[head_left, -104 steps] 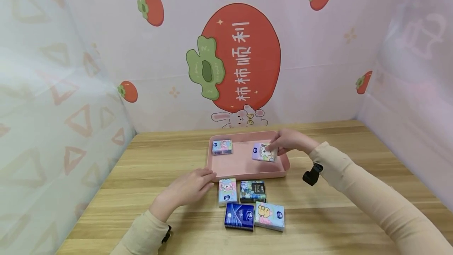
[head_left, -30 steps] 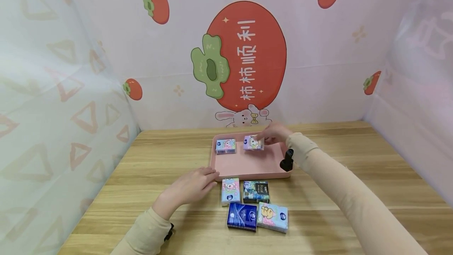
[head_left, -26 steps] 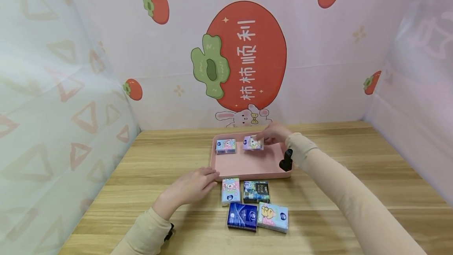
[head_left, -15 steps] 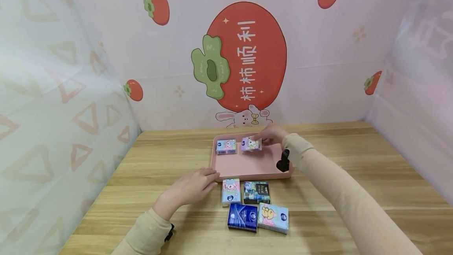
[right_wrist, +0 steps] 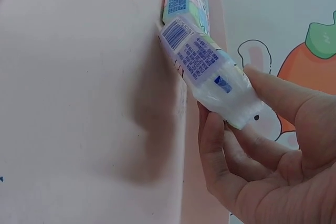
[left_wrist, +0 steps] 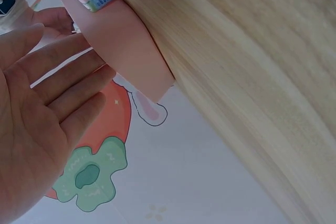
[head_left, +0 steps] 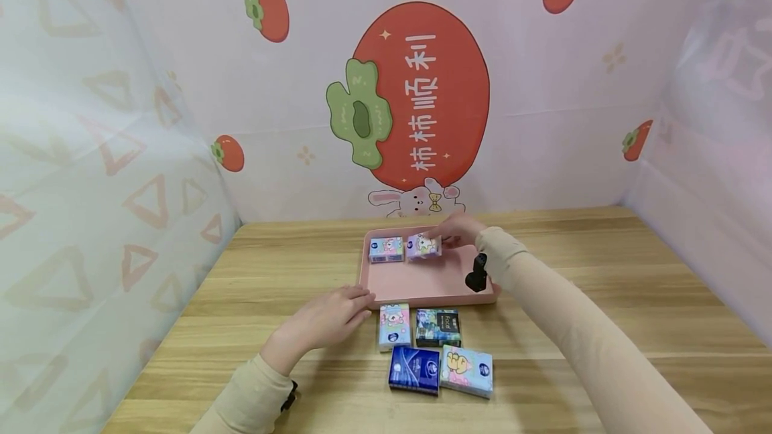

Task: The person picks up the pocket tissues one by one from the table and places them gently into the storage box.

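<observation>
My right hand (head_left: 461,228) pinches a purple tissue pack (head_left: 424,246) by its end, between thumb and fingers. In the right wrist view that pack (right_wrist: 202,64) is tilted, and its far end meets a blue-and-pink tissue pack (right_wrist: 184,1). This second pack (head_left: 386,250) lies in the back left corner of a pink tray (head_left: 422,301). My left hand (head_left: 326,319) has its fingers extended, with the fingertips at the tray's front left corner. The left wrist view shows this hand (left_wrist: 47,98) with straight fingers against the tray wall (left_wrist: 123,45).
In front of the tray lie a pink-and-blue tissue pack (head_left: 395,327), a black-and-blue pack (head_left: 438,327), a dark blue pack (head_left: 415,370) and a light blue pack with a yellow character (head_left: 467,370). A printed backdrop (head_left: 519,153) rises behind the wooden table (head_left: 289,253).
My right hand has carried the purple pack from the tray's right side leftward and back, up to the pack in the corner. The left hand stays at the tray's corner.
</observation>
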Demonstrator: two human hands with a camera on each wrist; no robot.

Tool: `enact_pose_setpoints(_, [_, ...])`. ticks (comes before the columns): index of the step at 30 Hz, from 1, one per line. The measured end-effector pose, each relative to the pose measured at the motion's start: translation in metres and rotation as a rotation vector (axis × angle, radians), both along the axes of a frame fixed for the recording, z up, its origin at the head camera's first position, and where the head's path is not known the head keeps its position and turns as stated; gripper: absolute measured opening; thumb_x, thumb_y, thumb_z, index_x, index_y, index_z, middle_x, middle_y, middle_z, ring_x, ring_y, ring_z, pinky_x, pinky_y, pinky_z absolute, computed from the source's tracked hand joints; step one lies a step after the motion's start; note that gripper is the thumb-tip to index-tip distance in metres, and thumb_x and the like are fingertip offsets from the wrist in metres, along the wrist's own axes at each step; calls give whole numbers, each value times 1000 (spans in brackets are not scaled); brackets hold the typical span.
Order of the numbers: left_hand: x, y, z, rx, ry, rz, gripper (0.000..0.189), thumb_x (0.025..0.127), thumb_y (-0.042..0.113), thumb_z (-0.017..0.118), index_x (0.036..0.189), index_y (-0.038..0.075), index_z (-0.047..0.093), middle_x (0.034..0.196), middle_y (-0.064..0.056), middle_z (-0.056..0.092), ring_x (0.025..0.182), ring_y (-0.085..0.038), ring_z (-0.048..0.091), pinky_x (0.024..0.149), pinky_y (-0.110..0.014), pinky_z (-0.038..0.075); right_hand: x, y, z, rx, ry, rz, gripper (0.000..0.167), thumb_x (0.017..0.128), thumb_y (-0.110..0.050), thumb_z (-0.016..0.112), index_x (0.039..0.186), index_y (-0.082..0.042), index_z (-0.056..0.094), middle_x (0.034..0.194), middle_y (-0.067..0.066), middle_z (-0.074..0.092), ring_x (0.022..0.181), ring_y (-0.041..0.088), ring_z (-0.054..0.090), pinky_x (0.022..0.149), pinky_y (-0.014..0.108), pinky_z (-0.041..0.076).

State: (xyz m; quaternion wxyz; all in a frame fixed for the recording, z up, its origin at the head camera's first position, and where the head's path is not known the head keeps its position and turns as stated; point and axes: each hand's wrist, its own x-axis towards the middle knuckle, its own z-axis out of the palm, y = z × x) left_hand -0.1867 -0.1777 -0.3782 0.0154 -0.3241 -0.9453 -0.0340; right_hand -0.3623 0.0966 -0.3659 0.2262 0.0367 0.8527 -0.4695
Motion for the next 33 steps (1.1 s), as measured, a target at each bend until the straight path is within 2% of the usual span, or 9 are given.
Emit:
enact_pose_setpoints(14, [1,0,1,0,6,-11,39,99,30,49,126,5,60,131,-15,58,123,-31,54,104,-45,46,1,-3,0,-26,-30,-6,51,82,-29,74,120,1,57,115,12,58,100,25,55,98,39,51])
enact_pose_setpoints(23, [1,0,-1,0,36,-23,36,98,28,51,125,6,61,129,-14,60,121,-30,56,103,-44,46,0,-2,-4,-28,-49,7,46,81,-27,75,117,-2,62,118,12,60,103,26,55,98,38,51])
enact_pose_setpoints(33, [1,0,-1,-4,18,-7,38,98,28,50,127,5,59,130,-17,58,123,-32,54,104,-46,45,2,-3,-5,-54,-46,7,49,82,-24,75,121,1,58,126,14,57,115,28,53,104,38,47])
